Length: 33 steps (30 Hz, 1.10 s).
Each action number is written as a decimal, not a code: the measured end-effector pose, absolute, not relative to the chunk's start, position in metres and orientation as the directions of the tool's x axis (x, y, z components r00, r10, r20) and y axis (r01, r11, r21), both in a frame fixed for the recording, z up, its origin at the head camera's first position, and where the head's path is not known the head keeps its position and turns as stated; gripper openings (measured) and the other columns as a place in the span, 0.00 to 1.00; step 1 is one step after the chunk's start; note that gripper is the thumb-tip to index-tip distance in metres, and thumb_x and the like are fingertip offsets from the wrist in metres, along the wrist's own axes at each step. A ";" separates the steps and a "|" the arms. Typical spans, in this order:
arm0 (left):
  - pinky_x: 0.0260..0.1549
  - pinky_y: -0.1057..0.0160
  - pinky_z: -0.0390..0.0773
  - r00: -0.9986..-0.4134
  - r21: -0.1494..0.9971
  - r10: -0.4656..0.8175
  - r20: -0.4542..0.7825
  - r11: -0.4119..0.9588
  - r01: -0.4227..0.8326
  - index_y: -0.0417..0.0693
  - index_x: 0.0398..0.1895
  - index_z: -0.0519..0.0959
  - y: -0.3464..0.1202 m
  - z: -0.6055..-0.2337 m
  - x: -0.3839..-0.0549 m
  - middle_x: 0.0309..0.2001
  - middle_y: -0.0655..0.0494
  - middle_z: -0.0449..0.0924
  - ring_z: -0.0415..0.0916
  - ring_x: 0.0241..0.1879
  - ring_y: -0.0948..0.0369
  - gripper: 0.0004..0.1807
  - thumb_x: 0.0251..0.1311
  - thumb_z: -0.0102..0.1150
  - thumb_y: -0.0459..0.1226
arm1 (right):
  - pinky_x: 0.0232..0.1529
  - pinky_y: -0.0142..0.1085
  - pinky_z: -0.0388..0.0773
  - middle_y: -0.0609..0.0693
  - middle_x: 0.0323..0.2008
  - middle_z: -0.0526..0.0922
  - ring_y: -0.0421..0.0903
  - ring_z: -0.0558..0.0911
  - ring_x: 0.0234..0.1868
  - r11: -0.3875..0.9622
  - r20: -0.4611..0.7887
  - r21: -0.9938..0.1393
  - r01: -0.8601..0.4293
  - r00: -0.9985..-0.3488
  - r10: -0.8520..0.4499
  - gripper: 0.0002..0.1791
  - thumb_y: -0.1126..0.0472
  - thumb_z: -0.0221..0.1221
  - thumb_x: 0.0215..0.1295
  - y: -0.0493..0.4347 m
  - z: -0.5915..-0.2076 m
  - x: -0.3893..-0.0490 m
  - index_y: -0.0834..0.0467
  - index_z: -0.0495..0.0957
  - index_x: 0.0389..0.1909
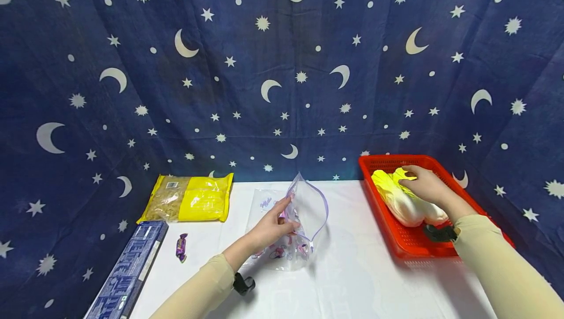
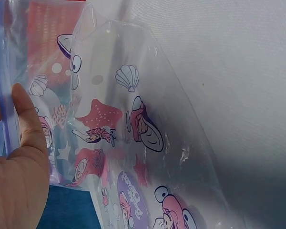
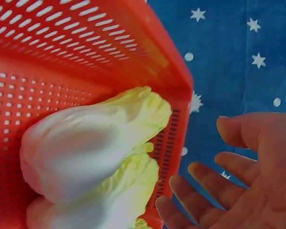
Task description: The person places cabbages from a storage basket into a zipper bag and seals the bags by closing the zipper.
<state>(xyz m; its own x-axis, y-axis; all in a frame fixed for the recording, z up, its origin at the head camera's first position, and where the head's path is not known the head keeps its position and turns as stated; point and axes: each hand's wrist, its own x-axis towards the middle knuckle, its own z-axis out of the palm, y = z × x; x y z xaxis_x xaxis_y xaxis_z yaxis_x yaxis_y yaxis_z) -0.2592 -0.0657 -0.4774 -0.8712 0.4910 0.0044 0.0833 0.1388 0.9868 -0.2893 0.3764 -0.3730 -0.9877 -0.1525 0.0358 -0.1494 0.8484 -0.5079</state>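
A clear zip bag [image 1: 277, 255] with pink and purple cartoon prints stands with its mouth spread wide. My left hand [image 1: 274, 227] grips its lilac zip edge [image 2: 1, 86], the thumb [image 2: 31, 119] on one side and a finger behind. My right hand [image 1: 425, 184] hovers over the far part of a red basket [image 1: 389, 231], fingers spread and holding nothing. Two napa cabbages [image 3: 81, 148], white with yellow leafy ends, lie side by side in that basket. In the right wrist view the right hand [image 3: 257, 176] is apart from their leafy ends.
On the left of the white table [image 1: 348, 280] lie a yellow pack of pasta-like pieces [image 1: 202, 199], a long blue box [image 1: 128, 272] and a purple wrapped candy [image 1: 181, 247]. A dark blue star-and-moon curtain [image 1: 273, 79] hangs behind. Black straps circle both wrists.
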 end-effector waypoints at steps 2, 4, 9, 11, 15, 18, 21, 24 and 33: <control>0.47 0.60 0.84 -0.872 0.985 0.489 0.000 0.150 0.084 0.50 0.83 0.51 -0.065 -0.477 -0.260 0.82 0.49 0.41 0.82 0.42 0.57 0.47 0.66 0.67 0.36 | 0.60 0.66 0.70 0.81 0.63 0.68 0.76 0.70 0.62 0.852 0.026 -0.504 -0.140 -0.989 -0.147 0.35 0.57 0.57 0.74 0.380 -0.375 -0.290 0.80 0.60 0.68; 0.47 0.60 0.84 -0.873 0.984 0.488 -0.006 0.158 0.082 0.51 0.83 0.51 -0.065 -0.477 -0.260 0.83 0.47 0.40 0.82 0.42 0.57 0.47 0.65 0.67 0.37 | 0.60 0.67 0.70 0.81 0.63 0.67 0.76 0.70 0.62 0.851 0.014 -0.509 -0.132 -0.989 -0.145 0.37 0.57 0.58 0.73 0.382 -0.377 -0.290 0.81 0.59 0.68; 0.48 0.62 0.83 -0.870 0.984 0.492 -0.022 0.167 0.069 0.52 0.83 0.53 -0.064 -0.477 -0.259 0.83 0.45 0.37 0.81 0.44 0.58 0.47 0.65 0.68 0.38 | 0.60 0.68 0.69 0.82 0.63 0.66 0.77 0.69 0.62 0.842 -0.028 -0.528 -0.107 -0.989 -0.143 0.42 0.56 0.62 0.70 0.387 -0.382 -0.291 0.81 0.56 0.70; 0.49 0.62 0.83 -0.869 0.983 0.494 -0.025 0.171 0.069 0.53 0.83 0.54 -0.064 -0.476 -0.259 0.83 0.45 0.37 0.81 0.44 0.58 0.46 0.65 0.68 0.39 | 0.60 0.68 0.69 0.82 0.63 0.67 0.77 0.69 0.62 0.842 -0.042 -0.531 -0.097 -0.989 -0.141 0.43 0.56 0.63 0.69 0.388 -0.386 -0.293 0.81 0.55 0.70; 0.49 0.62 0.82 -0.868 0.980 0.496 -0.022 0.181 0.079 0.54 0.82 0.55 -0.063 -0.476 -0.257 0.83 0.44 0.35 0.80 0.44 0.58 0.45 0.66 0.67 0.39 | 0.60 0.68 0.68 0.83 0.61 0.68 0.77 0.70 0.60 0.840 -0.061 -0.535 -0.087 -0.988 -0.141 0.45 0.57 0.65 0.66 0.390 -0.393 -0.297 0.81 0.55 0.70; 0.49 0.62 0.81 -0.866 0.979 0.499 -0.020 0.185 0.084 0.53 0.82 0.55 -0.062 -0.476 -0.256 0.83 0.43 0.34 0.80 0.44 0.58 0.45 0.66 0.67 0.39 | 0.60 0.68 0.69 0.84 0.60 0.68 0.78 0.71 0.60 0.835 -0.066 -0.544 -0.088 -0.987 -0.147 0.45 0.58 0.66 0.64 0.391 -0.397 -0.299 0.82 0.55 0.69; 0.50 0.62 0.81 -0.865 0.978 0.502 -0.020 0.191 0.088 0.53 0.83 0.54 -0.061 -0.477 -0.256 0.83 0.43 0.34 0.80 0.45 0.59 0.45 0.66 0.67 0.40 | 0.60 0.67 0.70 0.84 0.59 0.68 0.78 0.71 0.59 0.828 -0.068 -0.554 -0.091 -0.986 -0.153 0.44 0.60 0.67 0.63 0.393 -0.400 -0.301 0.83 0.56 0.68; 0.51 0.63 0.80 -0.863 0.976 0.504 -0.030 0.201 0.083 0.53 0.83 0.53 -0.060 -0.478 -0.256 0.83 0.43 0.33 0.80 0.45 0.59 0.46 0.66 0.67 0.40 | 0.59 0.65 0.72 0.84 0.59 0.69 0.77 0.72 0.58 0.825 -0.078 -0.560 -0.083 -0.985 -0.152 0.43 0.61 0.67 0.63 0.394 -0.402 -0.302 0.83 0.57 0.67; 0.50 0.62 0.81 -0.859 0.980 0.509 -0.044 0.187 0.061 0.53 0.83 0.52 -0.061 -0.478 -0.256 0.83 0.45 0.32 0.81 0.45 0.58 0.47 0.66 0.67 0.39 | 0.57 0.63 0.75 0.85 0.61 0.66 0.78 0.70 0.60 0.840 -0.140 -0.541 -0.046 -0.980 -0.144 0.47 0.59 0.68 0.61 0.393 -0.404 -0.312 0.83 0.54 0.69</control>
